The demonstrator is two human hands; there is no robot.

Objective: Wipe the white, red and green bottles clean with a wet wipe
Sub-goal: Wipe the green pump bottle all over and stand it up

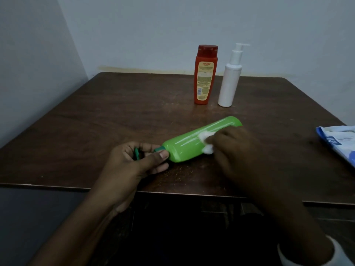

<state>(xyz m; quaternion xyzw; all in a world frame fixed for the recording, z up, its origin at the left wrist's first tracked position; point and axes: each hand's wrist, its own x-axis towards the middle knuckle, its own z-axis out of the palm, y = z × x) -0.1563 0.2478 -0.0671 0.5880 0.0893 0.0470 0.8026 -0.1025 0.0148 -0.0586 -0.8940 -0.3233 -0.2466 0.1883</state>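
Observation:
A light green bottle (194,143) lies tilted over the brown table (115,116), its dark green cap end toward me on the left. My left hand (132,166) grips that cap end between thumb and fingers. My right hand (236,148) holds a bunched white wet wipe (206,141) and presses it against the bottle's side near the middle. The red bottle (205,75) and the white pump bottle (230,81) stand upright side by side at the back of the table.
A blue and white wipes pack (340,144) lies at the table's right edge. Fine crumbs are scattered on the wood near the front edge (172,191). Walls close in at the back and left.

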